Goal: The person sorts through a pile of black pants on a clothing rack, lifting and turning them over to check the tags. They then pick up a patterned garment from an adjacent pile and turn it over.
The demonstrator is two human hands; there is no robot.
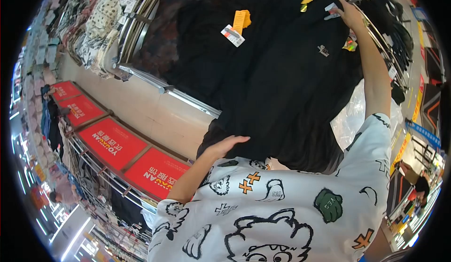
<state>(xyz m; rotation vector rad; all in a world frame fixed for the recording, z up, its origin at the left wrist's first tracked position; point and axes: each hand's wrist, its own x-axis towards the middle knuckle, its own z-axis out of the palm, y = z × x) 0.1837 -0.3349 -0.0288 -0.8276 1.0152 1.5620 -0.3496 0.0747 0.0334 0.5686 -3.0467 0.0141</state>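
The black fabric garment (286, 83) is spread from near left to far right. Its far edge appears pinched by the right hand (349, 16); the left hand's (225, 145) grip is hidden by cloth. Through uneven pulling, the white paper tag (331, 9) could be torn.

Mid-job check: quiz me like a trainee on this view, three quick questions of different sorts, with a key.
1. Multiple choice: what colour are the big lettered signs on the picture's left? A) blue B) red C) green
2. True or false: the left hand is higher in the picture than the right hand.
3. Fill in the missing word: the cloth stretching between the two hands is ____.

Key: 1. B; 2. False; 3. black
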